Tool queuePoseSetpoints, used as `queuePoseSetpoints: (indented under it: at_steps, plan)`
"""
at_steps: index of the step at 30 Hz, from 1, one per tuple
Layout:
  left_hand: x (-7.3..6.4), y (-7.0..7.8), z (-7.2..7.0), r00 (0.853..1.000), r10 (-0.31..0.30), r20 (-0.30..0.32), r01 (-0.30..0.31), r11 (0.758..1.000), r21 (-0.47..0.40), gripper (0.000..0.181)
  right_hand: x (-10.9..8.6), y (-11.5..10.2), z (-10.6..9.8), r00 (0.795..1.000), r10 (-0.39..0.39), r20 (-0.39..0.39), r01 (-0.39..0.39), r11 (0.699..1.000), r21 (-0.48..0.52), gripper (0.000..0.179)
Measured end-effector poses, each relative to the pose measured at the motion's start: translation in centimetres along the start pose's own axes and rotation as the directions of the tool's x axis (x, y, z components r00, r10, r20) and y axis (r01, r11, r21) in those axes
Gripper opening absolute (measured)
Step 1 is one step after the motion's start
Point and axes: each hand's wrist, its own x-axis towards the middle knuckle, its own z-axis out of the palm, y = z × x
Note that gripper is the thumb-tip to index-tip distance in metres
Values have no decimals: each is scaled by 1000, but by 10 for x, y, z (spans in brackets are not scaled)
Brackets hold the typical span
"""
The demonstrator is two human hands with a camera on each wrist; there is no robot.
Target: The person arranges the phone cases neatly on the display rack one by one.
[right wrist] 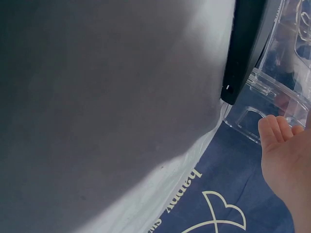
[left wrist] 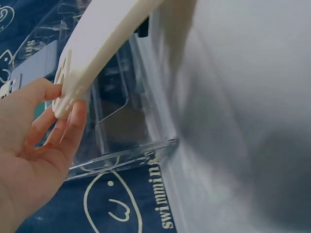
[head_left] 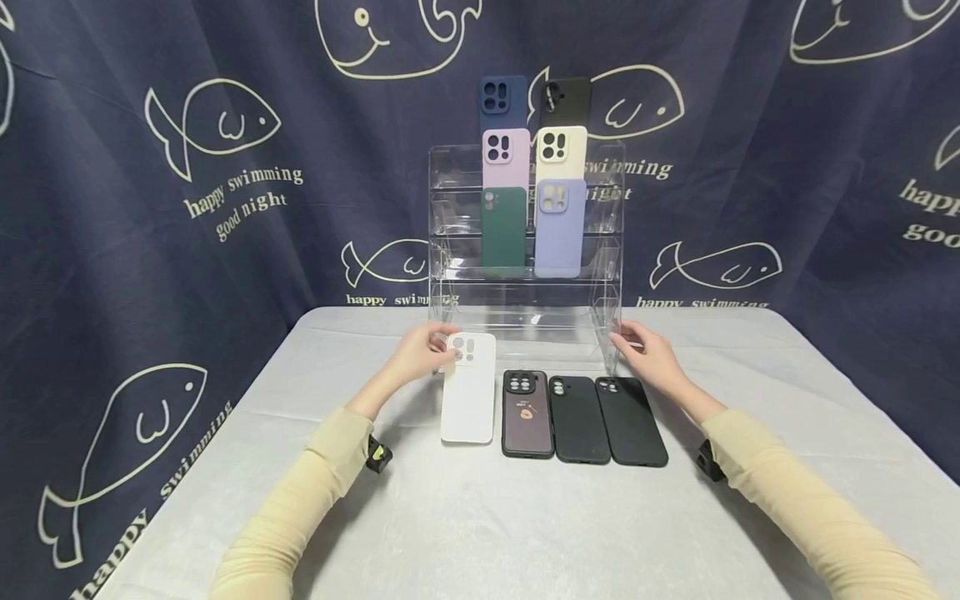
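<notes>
In the head view, my left hand (head_left: 422,348) pinches a white phone case (head_left: 469,400) by its camera-cutout end, thumb on one face and fingers behind. The left wrist view shows this case (left wrist: 104,39) tilted, held at its cutout corner. My right hand (head_left: 651,354) grips the right side edge of a clear tiered display stand (head_left: 525,321); in the right wrist view its fingers (right wrist: 272,130) lie against the stand's side panel. On the table in front of the stand are a dark patterned phone case (head_left: 528,421) and two black phone cases (head_left: 579,425).
Upright in the stand's upper tiers are a navy case (head_left: 510,100), black case (head_left: 573,96), pink case (head_left: 506,167), cream case (head_left: 566,158), green case (head_left: 504,229) and lavender case (head_left: 558,237). A pale cloth covers the table (head_left: 480,533); a navy fish-print curtain (head_left: 300,250) hangs behind.
</notes>
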Motion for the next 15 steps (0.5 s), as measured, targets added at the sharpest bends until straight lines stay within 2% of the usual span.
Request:
queuePoseSetpoints:
  at_steps: [4,10,15]
  plan:
    - [8,6,-7,994,47,-98,-47,999,-4,40,-1,0,0,1000,12,2,-12,1000,-12,44]
    - [23,22,-17,968,106,-225,-109,994,-1,38,0,0,0,1000,19,3,-19,1000,-19,46]
    - [39,37,-24,955,120,-269,-124,992,4,38,0,0,0,1000,4,0,-4,1000,-19,44]
